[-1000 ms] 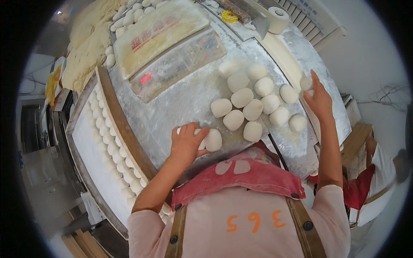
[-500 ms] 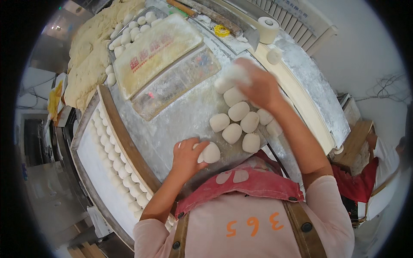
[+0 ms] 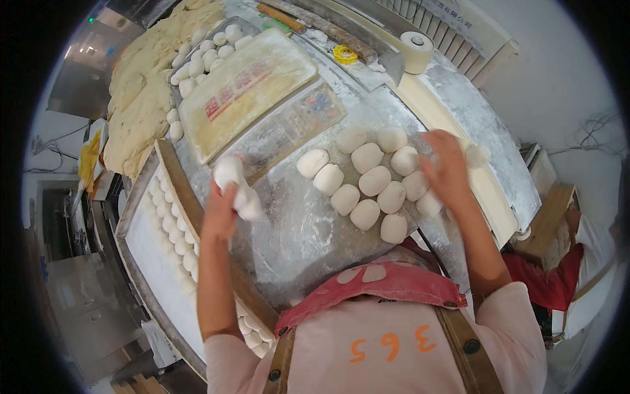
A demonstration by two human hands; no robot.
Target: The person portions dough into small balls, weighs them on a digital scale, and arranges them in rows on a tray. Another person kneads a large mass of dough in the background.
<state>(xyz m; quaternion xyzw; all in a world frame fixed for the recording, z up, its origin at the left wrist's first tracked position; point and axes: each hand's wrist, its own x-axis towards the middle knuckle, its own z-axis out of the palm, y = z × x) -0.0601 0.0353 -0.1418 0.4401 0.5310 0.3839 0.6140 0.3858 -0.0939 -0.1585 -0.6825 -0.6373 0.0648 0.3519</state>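
My left hand (image 3: pixel 220 214) had its fingers curled in around a pair of pale dough lumps (image 3: pixel 229 171), the thumb lying across their near side. One lump stuck out past my fingertips, away from me, in front of the near corner of a clear container (image 3: pixel 292 134); the other bulged out to the right of the thumb, blurred along its lower end. The fingers beneath the dough were hidden.

My right hand (image 3: pixel 450 167) was at the right edge of a loose cluster of dough balls (image 3: pixel 375 181) on the floury worktop (image 3: pixel 289 240). Its fingers were partly bent and blurred, pointing away from me and in toward the cluster, with the nearest balls just to their left. I could not tell whether they touched one or had hold of anything. A lone dough ball (image 3: pixel 477 155), blurred too, lay just to the right of that hand, over the cream strip (image 3: pixel 491 200). On my left, beside the left forearm, a tray (image 3: pixel 152 256) held dough balls in rows, well apart from my right fingers.
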